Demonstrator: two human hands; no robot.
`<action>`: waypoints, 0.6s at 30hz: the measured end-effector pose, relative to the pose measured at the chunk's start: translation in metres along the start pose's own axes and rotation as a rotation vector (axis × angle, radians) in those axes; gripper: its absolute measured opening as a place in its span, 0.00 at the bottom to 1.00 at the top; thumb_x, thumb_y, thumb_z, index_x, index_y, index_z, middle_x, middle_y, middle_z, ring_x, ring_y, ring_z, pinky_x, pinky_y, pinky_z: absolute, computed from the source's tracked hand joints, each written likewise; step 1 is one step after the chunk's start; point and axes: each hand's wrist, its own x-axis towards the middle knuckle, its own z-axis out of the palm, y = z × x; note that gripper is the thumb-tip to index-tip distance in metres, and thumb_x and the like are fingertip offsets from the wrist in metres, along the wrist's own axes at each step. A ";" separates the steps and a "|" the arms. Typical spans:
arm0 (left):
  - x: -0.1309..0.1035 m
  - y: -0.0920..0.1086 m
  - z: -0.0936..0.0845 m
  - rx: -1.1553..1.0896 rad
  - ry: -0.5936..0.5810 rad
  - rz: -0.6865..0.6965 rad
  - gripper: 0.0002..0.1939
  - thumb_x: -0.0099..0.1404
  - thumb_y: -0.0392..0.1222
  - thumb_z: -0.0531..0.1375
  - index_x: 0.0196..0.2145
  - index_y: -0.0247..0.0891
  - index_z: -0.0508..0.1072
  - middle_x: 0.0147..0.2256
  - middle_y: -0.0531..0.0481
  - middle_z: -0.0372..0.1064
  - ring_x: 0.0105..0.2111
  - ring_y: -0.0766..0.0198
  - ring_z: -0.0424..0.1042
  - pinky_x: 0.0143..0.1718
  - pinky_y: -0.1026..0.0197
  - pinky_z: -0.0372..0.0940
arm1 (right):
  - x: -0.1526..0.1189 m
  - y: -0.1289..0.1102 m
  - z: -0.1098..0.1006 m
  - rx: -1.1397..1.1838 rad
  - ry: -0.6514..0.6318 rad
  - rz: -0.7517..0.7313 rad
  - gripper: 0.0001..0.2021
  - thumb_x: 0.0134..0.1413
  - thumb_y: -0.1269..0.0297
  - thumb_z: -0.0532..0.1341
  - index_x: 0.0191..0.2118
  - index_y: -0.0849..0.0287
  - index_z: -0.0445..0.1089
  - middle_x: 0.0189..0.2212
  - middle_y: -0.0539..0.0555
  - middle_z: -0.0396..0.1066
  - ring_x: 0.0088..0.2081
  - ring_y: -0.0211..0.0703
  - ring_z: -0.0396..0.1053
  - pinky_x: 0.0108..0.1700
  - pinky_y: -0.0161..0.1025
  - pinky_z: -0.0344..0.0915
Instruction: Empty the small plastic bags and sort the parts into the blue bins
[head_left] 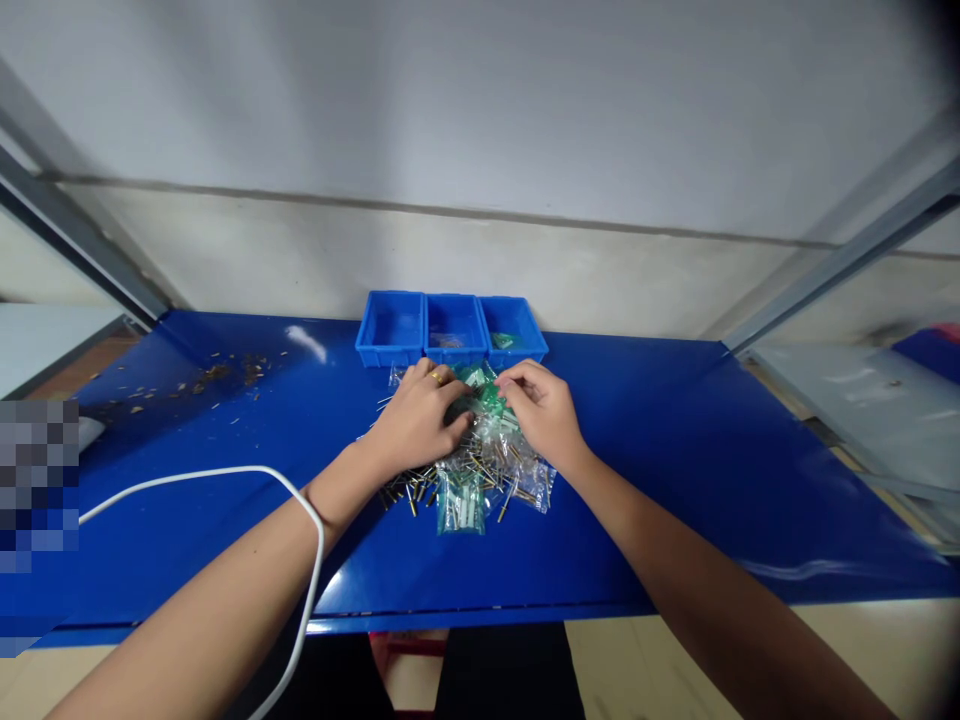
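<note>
A heap of small clear plastic bags (480,475) holding green and white parts lies mid-table, mixed with several loose brass pins (411,493). My left hand (420,418), a ring on one finger, rests palm down on the left of the heap, fingers curled into the bags. My right hand (541,408) lies on the right of the heap, fingertips pinching at a bag with green parts (491,396). Whether either hand has a bag lifted I cannot tell.
Three blue bins (450,328) stand in a row against the wall behind the heap; the right one holds a green bag. The blue table (675,450) has scattered brown debris (217,375) at back left. A white cable (225,475) loops over my left forearm.
</note>
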 end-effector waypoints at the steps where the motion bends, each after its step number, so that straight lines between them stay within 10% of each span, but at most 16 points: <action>1: 0.000 0.000 0.000 -0.009 -0.001 0.003 0.12 0.76 0.43 0.64 0.51 0.42 0.86 0.48 0.37 0.81 0.51 0.39 0.72 0.55 0.38 0.68 | 0.000 0.000 0.000 0.002 -0.003 -0.001 0.09 0.70 0.60 0.67 0.36 0.51 0.81 0.37 0.52 0.81 0.39 0.49 0.79 0.43 0.46 0.74; 18: 0.004 -0.009 0.006 -0.217 0.220 -0.121 0.03 0.78 0.40 0.65 0.44 0.44 0.81 0.47 0.40 0.84 0.54 0.42 0.77 0.58 0.41 0.72 | 0.000 0.002 0.002 0.014 -0.040 -0.002 0.06 0.67 0.60 0.68 0.38 0.51 0.82 0.38 0.52 0.82 0.40 0.49 0.81 0.46 0.48 0.78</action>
